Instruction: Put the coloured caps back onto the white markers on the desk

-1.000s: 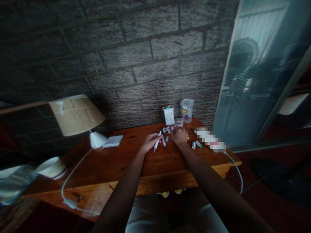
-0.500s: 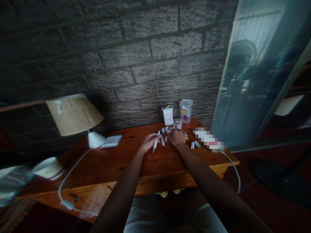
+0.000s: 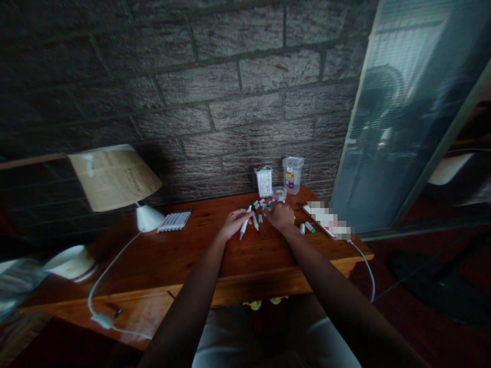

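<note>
Several loose white markers lie scattered on the wooden table near the wall. My left hand is closed around one white marker, which points down toward me. My right hand rests curled over the pile just to the right; what its fingers hold is hidden. Two more markers lie right of that hand. Behind the pile stand a clear box of upright markers and an empty clear container, with a small clear lid in front.
A row of markers lies at the table's left centre. A white lamp base with a cable, a paper sheet and a white bowl sit on the left. A white device with a cable lies at the right edge.
Both hands stay over the marker pile. The right hand has drawn slightly back toward me. The view has shifted a little.
</note>
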`<state>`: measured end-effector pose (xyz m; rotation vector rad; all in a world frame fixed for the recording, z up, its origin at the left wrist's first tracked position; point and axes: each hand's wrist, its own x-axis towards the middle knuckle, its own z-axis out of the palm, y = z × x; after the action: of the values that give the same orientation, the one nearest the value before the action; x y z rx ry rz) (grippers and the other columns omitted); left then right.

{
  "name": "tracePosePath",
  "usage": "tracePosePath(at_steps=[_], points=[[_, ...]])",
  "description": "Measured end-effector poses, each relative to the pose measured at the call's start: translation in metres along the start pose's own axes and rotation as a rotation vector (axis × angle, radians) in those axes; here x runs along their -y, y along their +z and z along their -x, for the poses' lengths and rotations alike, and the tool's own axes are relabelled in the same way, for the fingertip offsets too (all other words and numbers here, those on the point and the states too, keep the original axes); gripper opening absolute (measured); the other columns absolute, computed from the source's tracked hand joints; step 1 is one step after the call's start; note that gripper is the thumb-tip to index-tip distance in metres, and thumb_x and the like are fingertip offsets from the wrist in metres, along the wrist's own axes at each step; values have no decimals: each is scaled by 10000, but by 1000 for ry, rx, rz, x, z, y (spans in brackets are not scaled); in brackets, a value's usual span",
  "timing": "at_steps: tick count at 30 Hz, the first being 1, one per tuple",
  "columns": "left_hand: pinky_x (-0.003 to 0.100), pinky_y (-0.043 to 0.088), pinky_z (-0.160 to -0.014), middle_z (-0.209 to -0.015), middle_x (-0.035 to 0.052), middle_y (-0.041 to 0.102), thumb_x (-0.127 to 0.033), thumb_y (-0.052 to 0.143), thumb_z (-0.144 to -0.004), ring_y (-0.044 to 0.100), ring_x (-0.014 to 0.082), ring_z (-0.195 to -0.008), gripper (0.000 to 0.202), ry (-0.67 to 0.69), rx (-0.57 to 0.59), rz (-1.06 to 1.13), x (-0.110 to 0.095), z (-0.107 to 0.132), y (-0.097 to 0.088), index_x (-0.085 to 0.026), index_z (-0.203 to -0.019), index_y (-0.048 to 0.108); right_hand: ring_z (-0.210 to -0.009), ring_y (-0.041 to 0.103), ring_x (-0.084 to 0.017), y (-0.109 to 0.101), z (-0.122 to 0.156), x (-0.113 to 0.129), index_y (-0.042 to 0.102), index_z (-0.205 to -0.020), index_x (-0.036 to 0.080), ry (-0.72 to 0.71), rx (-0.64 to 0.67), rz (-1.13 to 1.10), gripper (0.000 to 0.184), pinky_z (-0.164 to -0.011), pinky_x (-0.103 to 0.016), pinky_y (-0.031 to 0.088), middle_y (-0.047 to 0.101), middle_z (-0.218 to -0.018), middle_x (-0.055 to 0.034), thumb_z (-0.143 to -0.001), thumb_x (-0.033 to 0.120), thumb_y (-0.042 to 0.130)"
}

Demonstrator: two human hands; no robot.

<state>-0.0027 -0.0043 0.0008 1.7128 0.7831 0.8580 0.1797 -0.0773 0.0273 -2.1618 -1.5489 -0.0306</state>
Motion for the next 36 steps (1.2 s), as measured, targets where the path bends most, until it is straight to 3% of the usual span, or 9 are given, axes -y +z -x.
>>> tracePosePath(at_steps=[2, 7, 14, 17, 20, 25, 29, 32, 36], points=[[241, 400, -560, -682, 28, 677, -656, 730, -672, 557, 132, -579, 523, -20, 6, 25, 1, -1, 0, -155, -814, 677, -1105, 659, -282, -14, 0, -13, 709, -1186, 217, -10, -10, -25, 378, -884, -339, 503, 710, -1166, -147, -925, 426, 534], [243, 424, -592, -679, 28, 682, -650, 756, -640, 598, 149, -624, 532, -29, 4, 71, 4, -4, 1, -158, -823, 677, -1051, 695, -285, -46, -2, -47, 761, -1071, 210, 2, 230, 98, 305, -863, -334, 517, 740, -1098, -134, -929, 370, 544], [237, 395, -551, -690, 31, 687, -657, 727, -678, 564, 132, -585, 529, -26, -1, 25, 2, -1, 0, -154, -834, 680, -1054, 698, -313, -40, 2, -51, 741, -1104, 189, 42, 318, 180, 300, -836, -363, 532, 726, -1132, -168, -902, 343, 582], [235, 390, -552, -675, 27, 682, -658, 743, -659, 567, 134, -593, 537, -26, -9, 48, 1, 0, 1, -154, -832, 680, -1034, 701, -300, -36, 1, -49, 743, -1091, 176, 30, 267, 122, 351, -830, -350, 523, 730, -1108, -178, -931, 416, 545], [233, 372, -539, -660, 24, 677, -653, 764, -634, 564, 133, -580, 545, -35, -22, 71, 1, 0, 2, -150, -828, 683, -983, 705, -262, -35, -5, -43, 750, -1052, 171, -69, 184, -5, 310, -831, -318, 505, 746, -1059, -144, -934, 372, 545], [231, 362, -545, -653, 25, 675, -649, 767, -638, 560, 125, -568, 549, -45, -13, 84, -1, 1, 4, -142, -834, 693, -834, 688, -179, -19, -30, -12, 724, -939, 156, -268, 116, -491, 186, -782, -266, 510, 758, -934, -63, -882, 251, 574], [237, 387, -582, -660, 20, 669, -650, 770, -631, 581, 134, -603, 545, -24, -16, 107, 3, 0, 4, -144, -809, 679, -792, 674, -180, 12, -43, 15, 663, -1024, 122, -206, -89, -828, 284, -729, -282, 533, 737, -972, -100, -865, 340, 574], [244, 409, -615, -663, 21, 666, -643, 772, -633, 598, 143, -631, 534, -12, -13, 126, 5, -2, 4, -142, -785, 666, -765, 667, -190, 29, -36, 18, 624, -1181, 107, -195, -255, -861, 453, -721, -299, 530, 724, -942, -107, -868, 428, 560], [244, 395, -586, -655, 20, 660, -617, 764, -662, 584, 140, -607, 500, -19, -6, 116, 4, -1, 4, -144, -783, 660, -772, 659, -200, 35, -21, 6, 625, -1257, 113, -232, -301, -746, 509, -761, -327, 525, 723, -971, -123, -927, 458, 450]])
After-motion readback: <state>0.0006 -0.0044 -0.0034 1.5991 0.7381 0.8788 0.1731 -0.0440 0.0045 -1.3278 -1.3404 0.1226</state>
